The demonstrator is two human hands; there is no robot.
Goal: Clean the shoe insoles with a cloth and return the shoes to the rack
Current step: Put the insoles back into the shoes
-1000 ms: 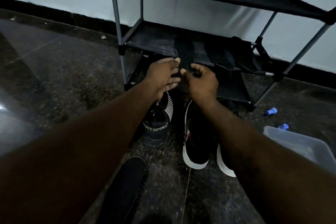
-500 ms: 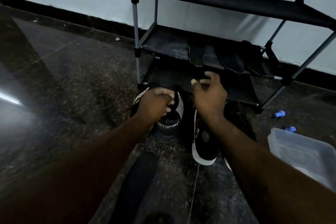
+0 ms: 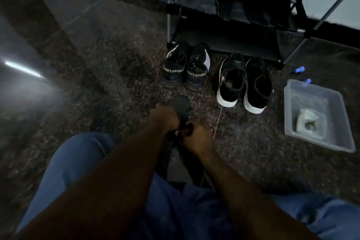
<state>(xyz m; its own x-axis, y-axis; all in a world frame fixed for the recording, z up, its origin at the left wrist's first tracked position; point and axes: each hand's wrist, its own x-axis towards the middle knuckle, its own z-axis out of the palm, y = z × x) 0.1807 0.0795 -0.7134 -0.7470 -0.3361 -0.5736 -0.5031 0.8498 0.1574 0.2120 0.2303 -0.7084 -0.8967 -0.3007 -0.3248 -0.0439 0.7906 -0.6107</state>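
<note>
Head view: gripping insole [image 3: 181, 104] in left hand [image 3: 163, 119] and right hand [image 3: 196, 136], likely for wiping, shoes [image 3: 231, 82] parked by rack [image 3: 224, 45].

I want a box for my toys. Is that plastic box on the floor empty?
Not empty. The plastic box holds a pale crumpled thing in its near corner; what it is, cannot tell.

On my feed both arms are bare, from the left grip [image 3: 165, 119] and the right grip [image 3: 197, 136] back along each forearm to the frame's edge. The legs wear blue denim jeans [image 3: 74, 161]. They are mid-blue and paler over the left thigh, with soft creases. More of the same denim shows at the lower right. The dim, blurred picture hides any stitching.
</note>
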